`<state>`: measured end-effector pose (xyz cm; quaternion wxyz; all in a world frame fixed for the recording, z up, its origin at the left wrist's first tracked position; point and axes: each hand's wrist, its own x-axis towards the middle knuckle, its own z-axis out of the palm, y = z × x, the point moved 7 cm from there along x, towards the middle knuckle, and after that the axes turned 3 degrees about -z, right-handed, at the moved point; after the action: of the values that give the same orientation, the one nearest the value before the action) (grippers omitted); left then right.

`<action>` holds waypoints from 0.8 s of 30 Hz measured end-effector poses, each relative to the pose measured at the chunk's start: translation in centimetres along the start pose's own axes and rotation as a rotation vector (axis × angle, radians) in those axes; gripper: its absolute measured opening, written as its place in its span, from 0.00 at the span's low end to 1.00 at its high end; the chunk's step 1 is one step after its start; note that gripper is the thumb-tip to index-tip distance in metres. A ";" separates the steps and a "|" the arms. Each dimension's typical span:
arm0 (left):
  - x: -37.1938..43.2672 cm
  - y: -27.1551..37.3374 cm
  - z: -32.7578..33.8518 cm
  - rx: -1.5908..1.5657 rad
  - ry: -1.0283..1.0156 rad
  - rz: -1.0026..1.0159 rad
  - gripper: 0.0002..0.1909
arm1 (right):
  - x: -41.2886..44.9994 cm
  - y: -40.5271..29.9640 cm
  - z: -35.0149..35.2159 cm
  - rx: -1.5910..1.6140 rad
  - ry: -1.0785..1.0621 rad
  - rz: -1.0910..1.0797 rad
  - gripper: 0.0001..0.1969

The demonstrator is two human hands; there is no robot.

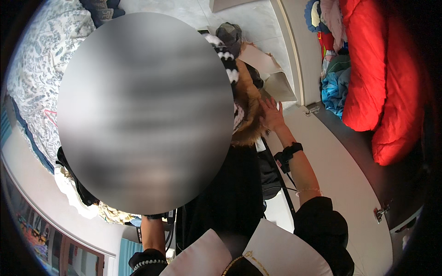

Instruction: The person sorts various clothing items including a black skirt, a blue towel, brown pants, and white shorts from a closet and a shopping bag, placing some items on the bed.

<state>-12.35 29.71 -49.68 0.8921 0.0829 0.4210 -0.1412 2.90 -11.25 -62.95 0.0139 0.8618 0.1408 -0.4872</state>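
My right hand (pixel 272 114) lies with its fingers spread against brown fur trim (pixel 249 103) at the edge of a garment. Beside the trim, black-and-white patterned knit (pixel 228 57) shows. A large round blur covers the middle of the view, hiding most of the garment. My left forearm (pixel 153 233) reaches up into that blur, so my left hand is hidden. Dark bands are strapped to both wrists.
A wardrobe door (pixel 331 179) stands swung out on my right. Inside are a red puffy garment (pixel 366 69) and blue clothing (pixel 333 91). Patterned bedding (pixel 34 79) lies left. An open paper bag or box (pixel 279 84) and a dark bag (pixel 229 36) stand on the floor ahead.
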 end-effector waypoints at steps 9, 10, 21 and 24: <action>-17.3 13.5 -4.2 0.298 0.550 0.517 0.21 | 0.6 0.9 -0.1 0.237 0.009 0.070 0.31; -19.3 15.6 -4.7 0.319 0.568 0.569 0.20 | 0.6 0.6 -0.3 0.213 0.003 0.076 0.31; -33.2 35.2 -8.7 0.388 0.460 0.906 0.17 | -0.3 -1.2 -3.9 0.418 0.298 -0.057 0.26; -28.9 32.0 -11.9 0.343 0.381 0.881 0.14 | -0.2 -2.1 -4.4 0.441 0.224 -0.051 0.24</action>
<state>-28.16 68.45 -33.88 0.7479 0.4220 0.4722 0.1988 5.91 -8.62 -60.25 -0.2028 0.8887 0.0536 -0.4077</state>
